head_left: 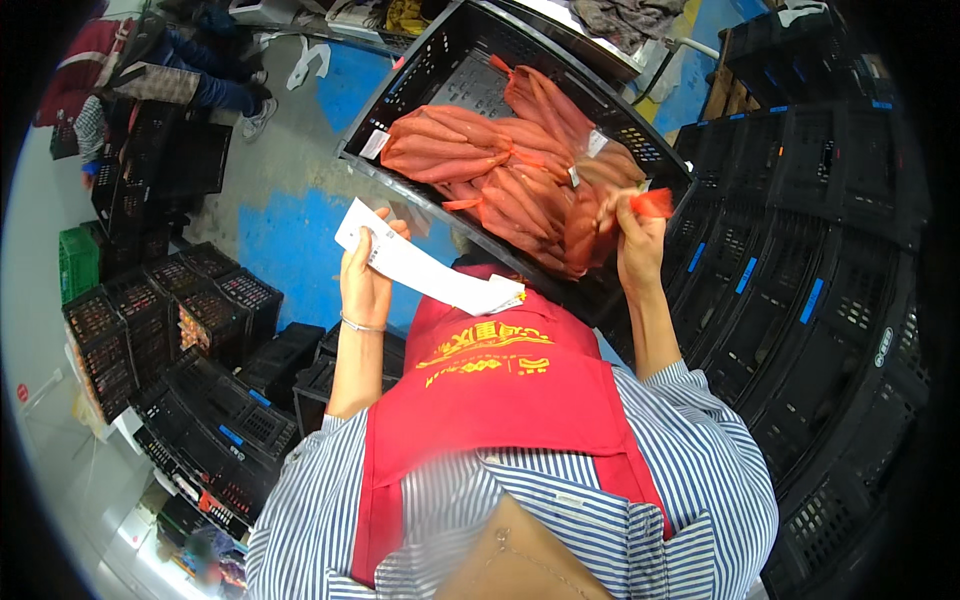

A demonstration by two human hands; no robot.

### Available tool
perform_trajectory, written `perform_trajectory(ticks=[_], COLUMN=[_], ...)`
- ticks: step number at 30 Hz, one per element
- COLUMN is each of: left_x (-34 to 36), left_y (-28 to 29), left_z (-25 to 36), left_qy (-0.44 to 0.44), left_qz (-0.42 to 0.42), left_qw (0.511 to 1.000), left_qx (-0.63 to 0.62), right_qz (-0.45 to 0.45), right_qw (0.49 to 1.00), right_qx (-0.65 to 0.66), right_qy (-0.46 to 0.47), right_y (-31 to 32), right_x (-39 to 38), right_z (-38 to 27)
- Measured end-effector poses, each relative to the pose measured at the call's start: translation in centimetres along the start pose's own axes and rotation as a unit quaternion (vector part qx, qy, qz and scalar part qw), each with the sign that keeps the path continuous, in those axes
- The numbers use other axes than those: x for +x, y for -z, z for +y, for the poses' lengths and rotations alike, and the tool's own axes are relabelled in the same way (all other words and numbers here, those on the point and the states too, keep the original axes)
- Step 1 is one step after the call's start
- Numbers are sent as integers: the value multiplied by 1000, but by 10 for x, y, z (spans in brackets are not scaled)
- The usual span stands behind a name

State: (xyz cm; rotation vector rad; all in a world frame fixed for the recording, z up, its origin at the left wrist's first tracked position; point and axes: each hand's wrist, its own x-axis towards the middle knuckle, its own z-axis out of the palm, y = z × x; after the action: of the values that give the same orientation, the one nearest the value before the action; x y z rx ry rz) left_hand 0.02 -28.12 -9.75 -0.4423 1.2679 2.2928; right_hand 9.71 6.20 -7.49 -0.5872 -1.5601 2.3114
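Note:
My left hand pinches a long white paper label strip between thumb and fingers. The strip slants down to the front of my red apron. My right hand is closed on the gathered red neck of a mesh bag, at the right side of a black plastic crate. Long reddish roots fill this bag; their exact kind I cannot tell. Several similar filled mesh bags lie in the crate, some with small white tags.
Stacked black crates rise close on my right. More crates stand to the lower left, with a green crate beyond. Another person is at the upper left. Blue and grey floor lies between.

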Motion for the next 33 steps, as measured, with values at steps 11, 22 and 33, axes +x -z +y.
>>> perform_trajectory(ticks=[11,22,33], left_x=[26,21,111], left_y=[13,-3,-32], left_z=[17,-8,-51], left_qy=[10,8,102], left_qz=[19,48,56], left_qw=[1000,996,989], left_qx=[18,71,90], right_qz=[122,-37,-160], right_qw=[884,965,933], right_qx=[440,41,-319], right_qy=[-101,-258,-52], right_y=[-58,17,-32], right_x=[33,21,161], right_z=[90,159,163])
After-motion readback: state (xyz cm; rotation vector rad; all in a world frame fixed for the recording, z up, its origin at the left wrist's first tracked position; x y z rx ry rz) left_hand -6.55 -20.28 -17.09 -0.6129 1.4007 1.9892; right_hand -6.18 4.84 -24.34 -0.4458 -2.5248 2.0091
